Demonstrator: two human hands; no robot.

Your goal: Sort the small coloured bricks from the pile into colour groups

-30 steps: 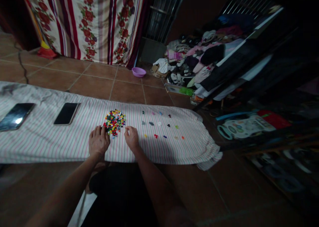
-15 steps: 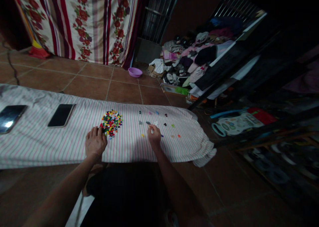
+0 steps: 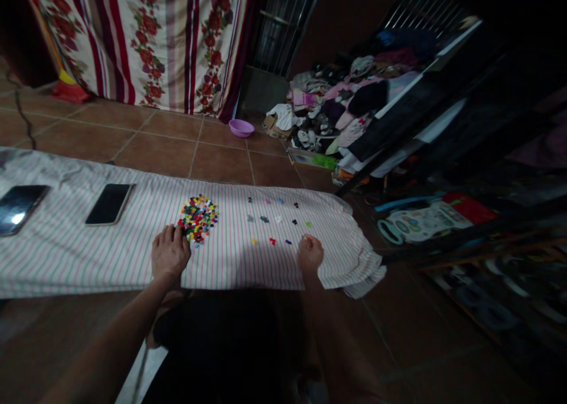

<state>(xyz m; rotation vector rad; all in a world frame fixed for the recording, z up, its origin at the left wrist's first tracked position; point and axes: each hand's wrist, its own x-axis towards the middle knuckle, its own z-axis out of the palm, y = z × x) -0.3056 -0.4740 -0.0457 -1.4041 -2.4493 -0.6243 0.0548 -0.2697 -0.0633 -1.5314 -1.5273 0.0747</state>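
Observation:
My left hand (image 3: 170,251) rests palm down on the striped cloth, fingers stretched out. Its fingertips touch the near left edge of a heap of small multicoloured pieces (image 3: 198,218). Farther right, my right hand (image 3: 311,253) is closed in a pinch low over the cloth; whatever its fingertips hold is too small to make out. Tiny groups sorted by colour lie around it in rows: dark blue (image 3: 288,242), red (image 3: 272,241), yellow (image 3: 254,241), lime green (image 3: 309,224), black (image 3: 295,222), white (image 3: 279,219) and grey (image 3: 250,218). A bit of orange shows beside the right hand.
Two phones, one dark-screened (image 3: 110,204) and one with a glare spot (image 3: 22,209), lie on the left of the cloth (image 3: 133,262). Beyond, on the tiled floor, are a purple basin (image 3: 241,128) and a heap of clothes (image 3: 328,103). A floral curtain (image 3: 172,44) hangs behind.
My right hand has moved right, from beside the white and dark grey groups to the right end of the near row, uncovering the red group. My left hand has stayed put.

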